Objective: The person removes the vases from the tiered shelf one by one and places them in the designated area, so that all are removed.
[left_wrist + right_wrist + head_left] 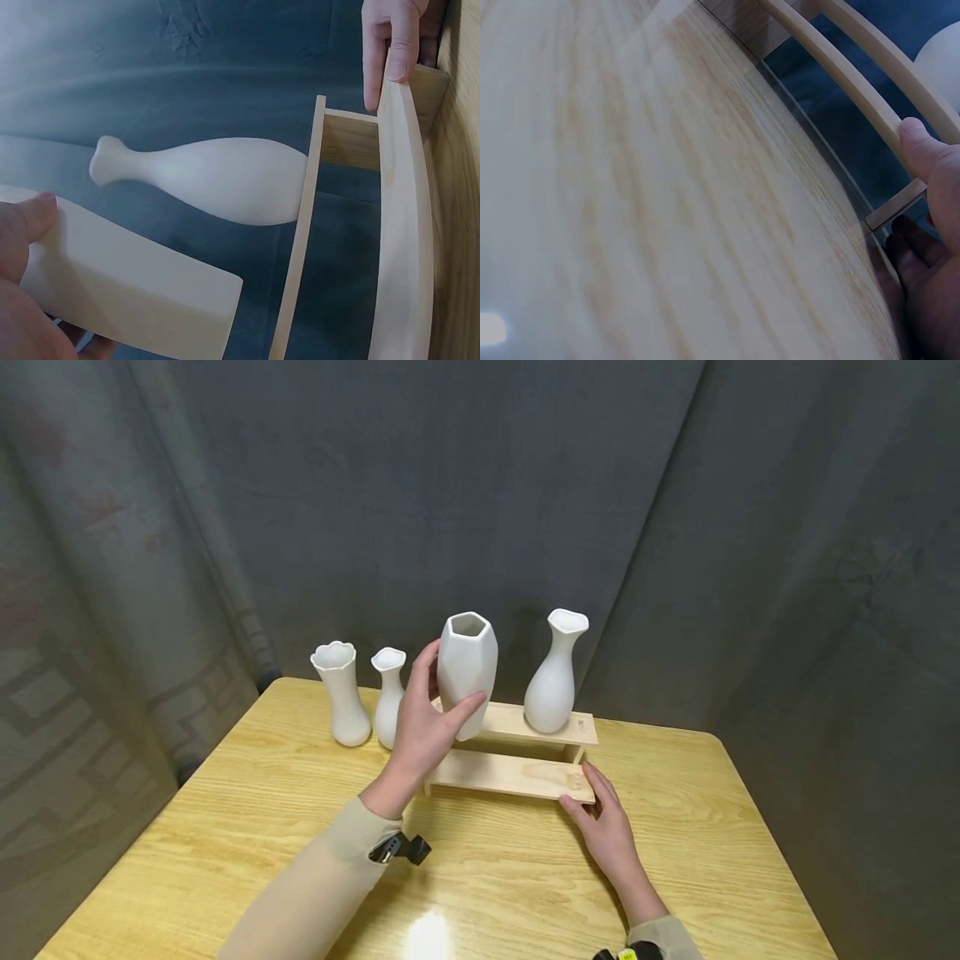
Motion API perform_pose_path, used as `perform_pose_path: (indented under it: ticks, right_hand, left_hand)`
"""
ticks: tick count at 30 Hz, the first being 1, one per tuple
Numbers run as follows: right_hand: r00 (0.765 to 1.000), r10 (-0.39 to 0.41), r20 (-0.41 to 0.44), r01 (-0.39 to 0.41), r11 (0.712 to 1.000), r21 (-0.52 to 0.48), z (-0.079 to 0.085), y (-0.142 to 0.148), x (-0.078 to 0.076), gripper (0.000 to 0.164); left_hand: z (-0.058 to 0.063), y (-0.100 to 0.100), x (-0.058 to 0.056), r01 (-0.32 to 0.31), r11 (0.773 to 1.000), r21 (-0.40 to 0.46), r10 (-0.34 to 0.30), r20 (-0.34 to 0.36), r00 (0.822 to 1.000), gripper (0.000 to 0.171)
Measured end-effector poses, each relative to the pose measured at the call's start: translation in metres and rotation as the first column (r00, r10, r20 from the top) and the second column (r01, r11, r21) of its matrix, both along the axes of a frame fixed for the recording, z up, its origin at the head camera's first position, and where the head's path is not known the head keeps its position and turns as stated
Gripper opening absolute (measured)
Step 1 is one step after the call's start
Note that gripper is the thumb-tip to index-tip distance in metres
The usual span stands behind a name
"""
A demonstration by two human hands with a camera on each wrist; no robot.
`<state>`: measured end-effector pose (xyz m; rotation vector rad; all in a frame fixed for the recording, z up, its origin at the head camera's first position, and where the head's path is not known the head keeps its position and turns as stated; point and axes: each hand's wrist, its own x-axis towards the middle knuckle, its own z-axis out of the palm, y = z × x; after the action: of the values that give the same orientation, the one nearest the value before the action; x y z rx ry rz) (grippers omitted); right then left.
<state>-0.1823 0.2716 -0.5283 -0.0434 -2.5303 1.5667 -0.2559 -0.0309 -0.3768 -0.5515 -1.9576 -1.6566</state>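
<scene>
My left hand (424, 727) grips a white faceted vase (468, 664) with a five-sided mouth, thumb on the near side. In the left wrist view the base of this vase (142, 281) is apart from the upper board of a two-step wooden stand (517, 777). My right hand (611, 831) holds the right end of the stand's lower step; its thumb (919, 142) lies on the front edge in the right wrist view. A white long-necked vase (551, 685) stands upright on the right part of the upper step.
Left of the stand, a tall white vase with a scalloped rim (343, 693) and a smaller narrow-necked white vase (388, 693), partly behind my left hand, stand on the wooden table (510, 877). A grey curtain (420, 510) hangs close behind the table's far edge.
</scene>
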Motion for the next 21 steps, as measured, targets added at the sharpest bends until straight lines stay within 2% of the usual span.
perform_pose_path:
  ticks: [10, 15, 21]
  right_hand:
    - [1.0, -0.003, 0.002, 0.003, 1.0, 0.005, 0.0, -0.002, -0.003, 0.085]
    - [1.0, -0.002, 0.01, 0.002, 1.0, 0.006, -0.002, 0.0, -0.002, 0.086]
    - [1.0, -0.006, -0.005, 0.006, 1.0, 0.012, -0.001, 0.001, -0.002, 0.084]
  left_hand:
    - [-0.003, -0.04, 0.026, -0.057, 0.998, -0.025, 0.057, 0.032, 0.998, 0.094]
    - [-0.009, -0.056, 0.033, -0.095, 0.995, -0.009, 0.095, 0.016, 0.995, 0.095]
    - [-0.017, -0.074, 0.038, -0.138, 0.99, -0.017, 0.139, 0.032, 0.99, 0.095]
